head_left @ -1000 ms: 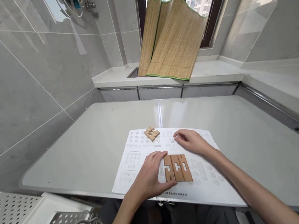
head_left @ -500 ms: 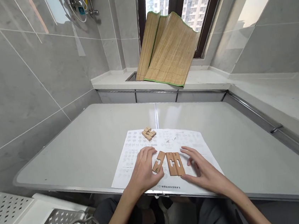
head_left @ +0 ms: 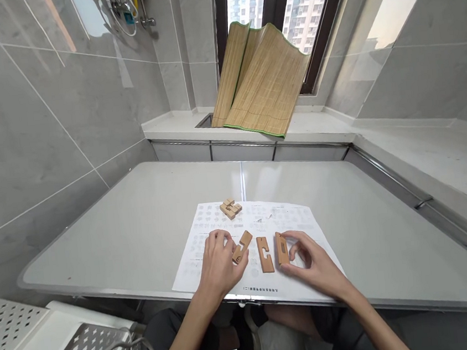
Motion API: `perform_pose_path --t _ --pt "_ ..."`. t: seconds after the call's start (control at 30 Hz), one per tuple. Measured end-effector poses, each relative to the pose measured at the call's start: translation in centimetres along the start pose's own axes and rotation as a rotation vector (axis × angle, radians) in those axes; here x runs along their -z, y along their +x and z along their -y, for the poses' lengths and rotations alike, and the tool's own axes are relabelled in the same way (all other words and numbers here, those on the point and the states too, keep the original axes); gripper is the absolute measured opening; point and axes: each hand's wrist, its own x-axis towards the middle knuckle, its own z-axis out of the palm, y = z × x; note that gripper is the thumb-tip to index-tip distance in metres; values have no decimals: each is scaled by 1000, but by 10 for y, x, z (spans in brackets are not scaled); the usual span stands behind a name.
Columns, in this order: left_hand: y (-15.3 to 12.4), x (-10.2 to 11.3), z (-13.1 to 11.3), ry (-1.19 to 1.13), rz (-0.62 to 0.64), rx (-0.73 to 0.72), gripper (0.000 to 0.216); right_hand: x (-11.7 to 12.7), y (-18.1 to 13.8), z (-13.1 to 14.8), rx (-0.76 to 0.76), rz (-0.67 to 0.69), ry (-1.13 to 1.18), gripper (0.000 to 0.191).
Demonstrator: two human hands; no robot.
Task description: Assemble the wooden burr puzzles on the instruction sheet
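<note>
My left hand (head_left: 219,263) is closed on a notched wooden puzzle piece (head_left: 245,241) marked with a digit, which lies at a slant. My right hand (head_left: 312,257) grips the ends of a slotted wooden puzzle piece (head_left: 282,249) between thumb and fingers, its face tipped. Between the hands a third wooden piece (head_left: 265,261) with a side cut-out lies flat, touched by neither. All three are over a printed paper sheet (head_left: 244,278) covered in small diagrams. Beyond them, near the sheet's far edge, sits a small cluster of interlocked wooden blocks (head_left: 231,208).
The sheet lies on a light folding table (head_left: 138,224) with a centre seam. Behind the table runs a white ledge (head_left: 178,122) where a bamboo mat (head_left: 261,83) leans against the window. A white perforated rack (head_left: 20,331) with a grey cable stands at lower left.
My right hand has taken the slotted piece and moved it right, away from the middle piece. My left hand and its piece have shifted slightly left.
</note>
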Motion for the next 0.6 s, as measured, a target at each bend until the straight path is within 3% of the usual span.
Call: perform_pose_path --t 0.17,0.4,0.6 --pt "4 6 0 -160 63 94 30 -10 0 7 -26 -44 167 61" --pt "4 22 -7 -652 294 247 47 -32 -4 19 -37 -53 445 68" --pt "-1 14 -20 -1211 538 439 52 -32 -7 25 -37 -22 547 70"
